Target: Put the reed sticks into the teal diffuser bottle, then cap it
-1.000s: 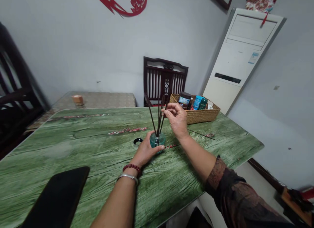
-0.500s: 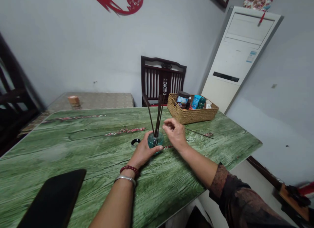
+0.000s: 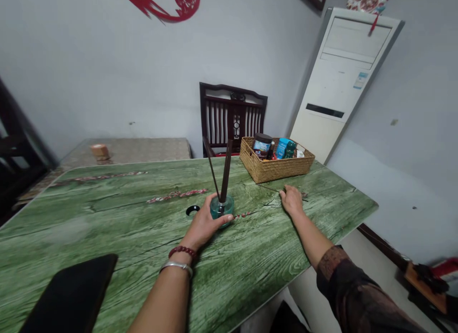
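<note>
My left hand (image 3: 204, 221) is wrapped round a small teal glass bottle (image 3: 221, 206) that stands on the green wood-grain table (image 3: 107, 218). Several dark reed sticks (image 3: 221, 171) rise out of the bottle's neck and fan apart. My right hand (image 3: 292, 200) rests on the table to the right, its fingertips on a single thin dark stick (image 3: 282, 192) that lies flat in front of the basket. The fingers are curled down; whether they pinch the stick is unclear. A small black ring-shaped cap (image 3: 192, 210) lies just left of the bottle.
A wicker basket (image 3: 275, 166) with jars and bottles sits at the table's far right. A black phone (image 3: 67, 299) lies at the near left. Behind the table stand a dark wooden chair (image 3: 232, 118), a lower side table (image 3: 129, 149) and a tall white air conditioner (image 3: 343, 80).
My right hand has let go of the upright sticks, dropped and moved right to the loose stick on the table. The left hand has stayed on the bottle.
</note>
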### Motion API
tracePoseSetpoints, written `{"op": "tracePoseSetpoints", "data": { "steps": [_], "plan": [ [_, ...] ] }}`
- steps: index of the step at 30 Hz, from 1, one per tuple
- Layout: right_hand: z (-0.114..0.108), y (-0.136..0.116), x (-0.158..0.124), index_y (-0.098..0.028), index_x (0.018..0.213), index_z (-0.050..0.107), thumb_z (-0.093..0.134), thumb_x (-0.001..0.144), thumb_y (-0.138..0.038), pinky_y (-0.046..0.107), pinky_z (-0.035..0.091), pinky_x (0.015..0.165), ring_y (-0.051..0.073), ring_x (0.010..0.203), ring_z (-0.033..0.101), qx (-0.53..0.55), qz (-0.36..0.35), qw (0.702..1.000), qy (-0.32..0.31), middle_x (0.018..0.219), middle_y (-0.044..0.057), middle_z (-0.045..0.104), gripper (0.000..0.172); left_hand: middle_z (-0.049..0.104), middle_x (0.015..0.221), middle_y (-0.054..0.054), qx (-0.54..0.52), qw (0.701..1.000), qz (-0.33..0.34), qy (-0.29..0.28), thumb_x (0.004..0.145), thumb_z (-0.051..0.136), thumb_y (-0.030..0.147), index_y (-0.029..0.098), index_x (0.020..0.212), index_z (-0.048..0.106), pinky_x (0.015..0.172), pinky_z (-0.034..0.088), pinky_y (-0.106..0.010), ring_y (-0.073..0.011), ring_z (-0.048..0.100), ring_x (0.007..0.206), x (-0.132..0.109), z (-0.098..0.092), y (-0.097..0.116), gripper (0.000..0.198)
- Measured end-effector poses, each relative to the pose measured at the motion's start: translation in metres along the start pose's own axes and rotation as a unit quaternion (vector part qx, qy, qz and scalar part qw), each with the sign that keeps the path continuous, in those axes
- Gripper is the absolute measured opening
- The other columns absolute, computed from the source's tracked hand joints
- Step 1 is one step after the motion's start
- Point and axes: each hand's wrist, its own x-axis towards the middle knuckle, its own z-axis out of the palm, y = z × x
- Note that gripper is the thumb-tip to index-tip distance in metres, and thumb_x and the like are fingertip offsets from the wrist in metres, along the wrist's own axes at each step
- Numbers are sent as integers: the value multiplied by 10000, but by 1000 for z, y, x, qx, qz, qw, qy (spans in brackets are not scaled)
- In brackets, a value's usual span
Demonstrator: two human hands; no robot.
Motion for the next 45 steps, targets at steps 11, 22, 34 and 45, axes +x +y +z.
{"op": "tracePoseSetpoints", "data": {
  "steps": [11, 22, 34, 45],
  "plan": [
    [-13, -11, -12, -202, 1108, 714, 575, 903, -279, 361, 339, 908, 268, 1099, 552, -71, -31, 997, -31, 1119, 132, 677, 259, 642, 1180, -120, 2, 1000, 5, 8, 675, 737, 503, 181, 1324, 412, 958, 471, -450, -288, 629, 1064, 0, 0, 1, 794],
    [-34, -27, -11, -179, 940, 680, 486, 904, -206, 286, 402, 798, 205, 895, 639, 48, -72, 996, 6, 923, 103, 721, 199, 668, 1133, -99, -17, 1000, 7, 9, 662, 745, 477, 185, 1311, 430, 938, 485, -444, -277, 649, 1020, -2, -1, 4, 778],
    [-121, -137, -13, -218, 901, 504, 611, 831, -428, 277, 563, 592, 134, 624, 636, 704, -125, 697, 47, 801, 6, 710, 246, 629, 1212, -116, -6, 1000, 11, 6, 690, 730, 490, 193, 1325, 407, 987, 456, -457, -287, 616, 1095, -1, 0, 1, 771],
    [-99, -185, -20, -219, 834, 490, 616, 838, -429, 232, 557, 547, 91, 541, 604, 670, -158, 726, -13, 763, -23, 698, 245, 643, 1166, -121, -15, 1000, 13, 12, 665, 739, 457, 168, 1306, 432, 947, 465, -450, -286, 628, 1053, -2, 1, 5, 767]
  ]
}}
